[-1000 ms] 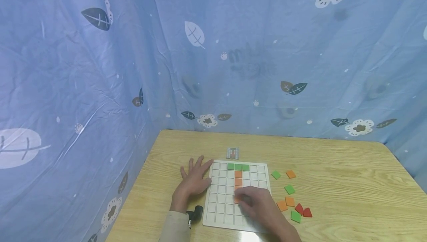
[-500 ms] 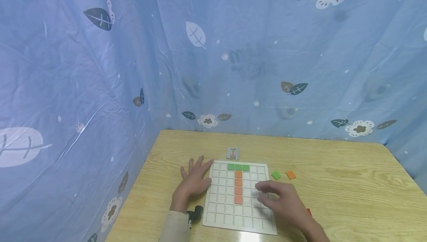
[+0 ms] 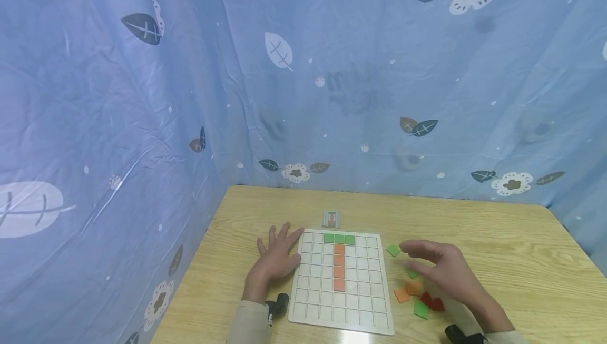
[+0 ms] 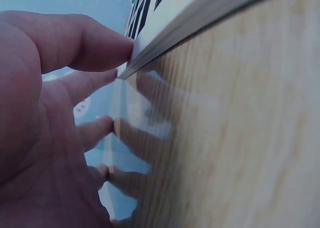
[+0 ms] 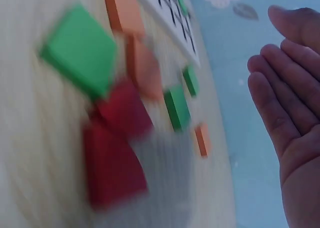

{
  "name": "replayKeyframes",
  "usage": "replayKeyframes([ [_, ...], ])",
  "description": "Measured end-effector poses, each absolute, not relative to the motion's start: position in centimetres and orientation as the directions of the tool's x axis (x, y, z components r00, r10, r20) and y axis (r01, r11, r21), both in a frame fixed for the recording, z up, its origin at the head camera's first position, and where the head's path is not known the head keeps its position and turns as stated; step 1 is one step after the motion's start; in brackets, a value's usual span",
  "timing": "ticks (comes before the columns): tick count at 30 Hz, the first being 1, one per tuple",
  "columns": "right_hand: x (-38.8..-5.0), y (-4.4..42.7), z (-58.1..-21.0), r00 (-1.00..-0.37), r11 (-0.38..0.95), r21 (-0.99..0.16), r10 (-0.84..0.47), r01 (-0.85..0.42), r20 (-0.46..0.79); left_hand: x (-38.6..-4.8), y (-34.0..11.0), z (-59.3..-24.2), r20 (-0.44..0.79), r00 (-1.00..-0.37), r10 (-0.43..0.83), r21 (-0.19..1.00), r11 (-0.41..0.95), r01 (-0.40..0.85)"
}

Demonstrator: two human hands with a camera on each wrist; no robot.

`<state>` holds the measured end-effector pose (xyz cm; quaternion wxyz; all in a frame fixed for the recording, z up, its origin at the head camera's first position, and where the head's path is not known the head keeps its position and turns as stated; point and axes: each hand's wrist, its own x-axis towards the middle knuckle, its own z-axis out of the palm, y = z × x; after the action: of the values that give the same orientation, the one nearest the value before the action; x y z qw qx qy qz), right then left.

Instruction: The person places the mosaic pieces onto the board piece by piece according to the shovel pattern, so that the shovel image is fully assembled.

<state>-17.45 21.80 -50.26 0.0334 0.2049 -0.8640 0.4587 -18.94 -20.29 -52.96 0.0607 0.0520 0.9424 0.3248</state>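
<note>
A white gridded board (image 3: 360, 310) lies on the table. Three green square tiles (image 3: 339, 238) fill part of its far row, with a column of orange tiles (image 3: 339, 271) running down from the middle one. My left hand (image 3: 274, 261) rests by the board's left edge, fingers spread; in the left wrist view its thumb (image 4: 100, 45) touches the edge. My right hand (image 3: 443, 267) hovers right of the board over loose tiles, thumb and fingers apart, holding nothing. Below it lie green tiles (image 3: 421, 310), orange tiles (image 3: 401, 295) and red rounded pieces (image 5: 112, 163). It hides one orange tile (image 5: 202, 139) from the head view.
A small printed card (image 3: 331, 219) lies beyond the board's far edge. Blue patterned curtain (image 3: 360, 96) hangs behind and left of the wooden table (image 3: 512, 259). Black wrist devices (image 3: 277, 304) sit at both wrists.
My right hand has let go of the lowest orange tile in the column and moved right, off the board, over the loose pieces. The left hand stays put.
</note>
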Motion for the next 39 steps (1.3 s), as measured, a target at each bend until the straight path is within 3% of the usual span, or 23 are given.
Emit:
replayKeyframes([
  [10, -20.1, 25.0, -50.3, -0.903, 0.574, -0.707, -0.362, -0.413, 0.234, -19.0, -20.3, -53.0, -0.081, -0.987, 0.137, 0.621, 0.781, 0.057],
  [25, -22.9, 25.9, -51.8, -0.909, 0.606, -0.706, -0.396, -0.367, 0.133, -18.9, -20.2, -52.8, -0.082, -0.988, 0.134, 0.621, 0.782, 0.054],
  [39, -23.0, 26.0, -52.9, -0.918, 0.678, -0.634, -0.371, -0.372, 0.141, -18.8, -20.2, -52.8, -0.084, -0.987, 0.134, 0.619, 0.783, 0.053],
])
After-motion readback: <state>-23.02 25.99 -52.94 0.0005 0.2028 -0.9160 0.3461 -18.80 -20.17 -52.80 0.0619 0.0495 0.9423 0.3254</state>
